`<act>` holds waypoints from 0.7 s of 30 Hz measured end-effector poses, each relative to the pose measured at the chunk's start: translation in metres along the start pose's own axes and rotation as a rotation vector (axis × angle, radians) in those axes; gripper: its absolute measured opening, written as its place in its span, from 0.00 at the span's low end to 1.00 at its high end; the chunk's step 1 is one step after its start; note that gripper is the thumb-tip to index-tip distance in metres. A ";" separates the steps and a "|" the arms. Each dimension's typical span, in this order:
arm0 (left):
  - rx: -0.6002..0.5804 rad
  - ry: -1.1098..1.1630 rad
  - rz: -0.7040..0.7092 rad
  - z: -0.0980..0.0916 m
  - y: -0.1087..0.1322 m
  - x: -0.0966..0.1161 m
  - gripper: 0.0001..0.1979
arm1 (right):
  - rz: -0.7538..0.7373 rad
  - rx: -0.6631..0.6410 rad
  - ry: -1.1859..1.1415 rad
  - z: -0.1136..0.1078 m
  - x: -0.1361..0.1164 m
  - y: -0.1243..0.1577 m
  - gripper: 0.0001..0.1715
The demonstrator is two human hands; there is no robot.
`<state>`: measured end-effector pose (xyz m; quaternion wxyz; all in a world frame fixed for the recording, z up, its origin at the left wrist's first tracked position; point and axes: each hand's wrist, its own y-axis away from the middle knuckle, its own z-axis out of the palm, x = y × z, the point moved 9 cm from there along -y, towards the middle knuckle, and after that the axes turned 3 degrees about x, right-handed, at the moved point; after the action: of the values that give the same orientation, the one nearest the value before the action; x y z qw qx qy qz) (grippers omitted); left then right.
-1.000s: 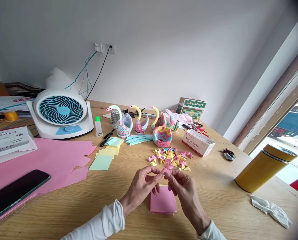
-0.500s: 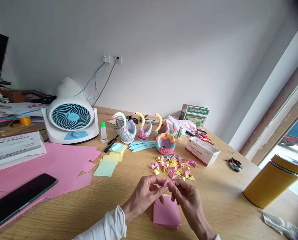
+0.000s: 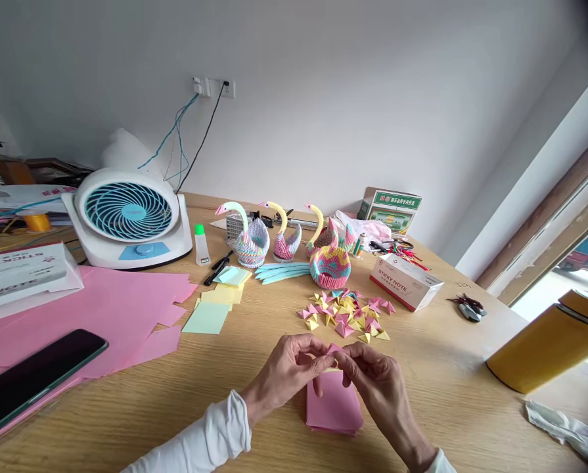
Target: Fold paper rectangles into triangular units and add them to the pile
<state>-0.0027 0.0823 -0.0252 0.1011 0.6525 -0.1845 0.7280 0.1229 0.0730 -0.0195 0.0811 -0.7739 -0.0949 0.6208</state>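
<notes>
Between the fingertips of both hands is a small folded piece of pink paper [image 3: 334,349]. My left hand [image 3: 294,368] pinches it from the left, and my right hand [image 3: 372,374] pinches it from the right. Part of the paper is hidden by the thumbs. Just below the hands lies a stack of pink sticky notes [image 3: 334,406], with a yellow edge showing at its top. Beyond the hands is a loose pile of folded paper triangles [image 3: 345,314] in pink, yellow and some blue.
Several folded-paper swans [image 3: 253,243] and a paper bowl shape [image 3: 330,266] stand behind the pile. A fan [image 3: 131,213], glue bottle [image 3: 202,246], phone [image 3: 37,381] and pink sheets [image 3: 126,295] are leftward. On the right are a sticky note box [image 3: 406,282], pliers [image 3: 468,307] and a yellow canister [image 3: 544,348].
The view has tilted down slightly, so things on the table sit higher in the picture. Both hands keep hold of the pink paper, and their fingers have shifted a little on it.
</notes>
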 end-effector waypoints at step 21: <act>0.067 0.165 -0.146 0.003 0.001 -0.014 0.18 | 0.007 0.011 -0.166 0.003 -0.002 -0.002 0.20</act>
<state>0.0009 0.0813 -0.0385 0.1468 0.6049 -0.1031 0.7758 0.1199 0.0742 -0.0182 0.0751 -0.7197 -0.0954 0.6836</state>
